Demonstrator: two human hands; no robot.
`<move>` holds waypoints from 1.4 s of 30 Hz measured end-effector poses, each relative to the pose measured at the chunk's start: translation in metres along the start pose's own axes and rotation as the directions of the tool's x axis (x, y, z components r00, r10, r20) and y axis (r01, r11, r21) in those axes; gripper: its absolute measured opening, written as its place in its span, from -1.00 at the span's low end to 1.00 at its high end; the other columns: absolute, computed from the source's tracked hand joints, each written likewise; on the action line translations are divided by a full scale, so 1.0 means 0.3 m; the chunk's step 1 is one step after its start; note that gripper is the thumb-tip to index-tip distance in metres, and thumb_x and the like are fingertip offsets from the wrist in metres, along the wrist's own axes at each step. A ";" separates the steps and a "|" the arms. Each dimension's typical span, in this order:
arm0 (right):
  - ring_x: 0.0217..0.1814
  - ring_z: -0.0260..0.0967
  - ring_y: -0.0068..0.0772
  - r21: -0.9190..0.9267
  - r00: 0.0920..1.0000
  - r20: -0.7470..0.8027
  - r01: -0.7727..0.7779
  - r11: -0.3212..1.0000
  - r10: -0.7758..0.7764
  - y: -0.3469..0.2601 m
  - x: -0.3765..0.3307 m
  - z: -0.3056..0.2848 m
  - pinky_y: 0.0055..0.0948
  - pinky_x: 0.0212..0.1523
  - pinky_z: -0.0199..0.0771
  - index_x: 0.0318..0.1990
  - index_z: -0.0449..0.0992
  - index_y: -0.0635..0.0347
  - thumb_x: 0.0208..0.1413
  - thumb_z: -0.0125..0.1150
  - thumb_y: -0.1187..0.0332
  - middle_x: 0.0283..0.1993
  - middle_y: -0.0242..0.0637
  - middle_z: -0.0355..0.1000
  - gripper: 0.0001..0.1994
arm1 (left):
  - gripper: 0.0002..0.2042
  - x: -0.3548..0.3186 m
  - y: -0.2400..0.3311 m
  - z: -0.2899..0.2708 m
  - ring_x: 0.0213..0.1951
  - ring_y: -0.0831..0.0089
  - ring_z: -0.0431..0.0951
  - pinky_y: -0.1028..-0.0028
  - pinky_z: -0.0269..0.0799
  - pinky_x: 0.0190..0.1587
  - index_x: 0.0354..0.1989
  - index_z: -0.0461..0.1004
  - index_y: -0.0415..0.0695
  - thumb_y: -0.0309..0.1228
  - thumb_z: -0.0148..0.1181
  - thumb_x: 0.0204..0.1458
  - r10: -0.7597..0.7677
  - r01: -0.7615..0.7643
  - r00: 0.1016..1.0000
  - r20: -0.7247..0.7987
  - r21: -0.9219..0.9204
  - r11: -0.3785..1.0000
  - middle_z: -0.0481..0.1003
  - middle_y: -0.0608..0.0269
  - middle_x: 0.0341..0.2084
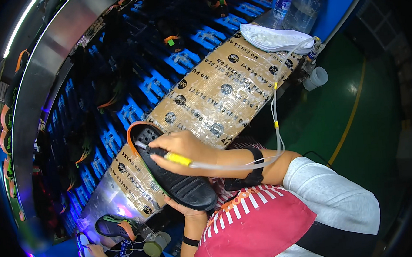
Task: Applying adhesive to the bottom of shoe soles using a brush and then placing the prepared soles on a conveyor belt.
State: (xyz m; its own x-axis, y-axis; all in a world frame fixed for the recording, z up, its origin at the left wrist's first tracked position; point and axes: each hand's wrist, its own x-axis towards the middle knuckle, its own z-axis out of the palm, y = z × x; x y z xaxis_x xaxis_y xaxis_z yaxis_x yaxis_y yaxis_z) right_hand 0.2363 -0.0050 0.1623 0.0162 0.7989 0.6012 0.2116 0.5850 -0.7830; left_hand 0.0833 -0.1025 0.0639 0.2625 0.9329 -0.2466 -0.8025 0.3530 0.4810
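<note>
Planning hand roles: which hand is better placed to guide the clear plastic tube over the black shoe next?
Probably the right hand: it grips the clear plastic tube near its yellow sleeve, tip over the orange-edged black shoe. The left hand touches the shoe's near end, seemingly steadying it.

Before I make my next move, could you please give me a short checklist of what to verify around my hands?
1. Left hand supports black clog at near end: ok.
2. Right hand grips yellow-banded applicator: ok.
3. Applicator tip at clog's perforated end: ok.
4. Clear tube free of right forearm: not ok, lies across it.
5. Anything leaving tip: cannot tell, too small.
6. White shoe sole apart from clog: ok.
</note>
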 end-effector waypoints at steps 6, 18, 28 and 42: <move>-0.41 0.43 -0.17 0.068 0.965 0.253 0.054 0.996 -0.070 -0.017 -0.028 0.039 -0.40 -0.41 0.42 -0.36 0.47 0.28 -0.17 0.21 0.41 -0.46 -0.13 0.45 -0.82 | -0.24 0.010 0.010 0.000 0.14 0.19 0.19 0.14 0.11 0.15 0.19 0.12 0.06 0.30 -0.21 -0.13 0.144 -0.142 0.955 -0.259 0.028 0.990 0.17 0.25 0.14; -0.47 0.41 -0.15 0.045 0.970 0.223 0.086 0.995 -0.094 -0.058 -0.058 0.066 -0.32 -0.43 0.41 -0.38 0.47 0.26 -0.17 0.19 0.34 -0.50 -0.13 0.41 -0.80 | -0.22 0.061 0.025 0.181 0.18 0.29 0.10 0.27 0.01 0.21 0.21 0.04 -0.01 0.26 -0.15 -0.13 0.324 -0.242 0.901 -0.287 0.286 0.927 0.09 0.21 0.16; -0.43 0.40 -0.18 0.040 0.936 0.324 0.133 0.990 -0.139 -0.082 -0.143 0.086 -0.33 -0.33 0.40 -0.31 0.48 0.26 -0.14 0.21 0.36 -0.49 -0.18 0.42 -0.78 | -0.39 0.096 0.041 0.240 0.09 0.26 0.17 0.30 0.04 0.18 0.17 0.06 -0.15 -0.05 -0.08 0.00 0.290 -0.353 0.871 0.397 0.093 0.931 0.21 0.11 0.04; -0.43 0.44 -0.25 0.411 0.912 0.404 -0.107 0.905 -0.076 -0.100 -0.120 0.005 -0.45 -0.38 0.40 -0.27 0.51 0.26 -0.15 0.25 0.38 -0.45 -0.18 0.45 -0.76 | -0.17 0.098 0.177 0.115 0.06 0.04 0.26 0.13 0.28 0.05 0.17 0.12 -0.07 0.21 0.12 -0.25 0.348 -0.342 0.914 0.207 -0.063 0.938 0.22 0.02 0.07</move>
State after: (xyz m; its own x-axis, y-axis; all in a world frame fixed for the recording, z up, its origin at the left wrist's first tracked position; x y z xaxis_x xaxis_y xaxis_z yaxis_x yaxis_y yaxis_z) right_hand 0.2279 -0.0511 0.1639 -0.3956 0.7406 0.5432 -0.2122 0.5017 -0.8386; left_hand 0.0668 -0.0539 0.1112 0.0721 0.9906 0.1160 -0.8759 0.0072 0.4824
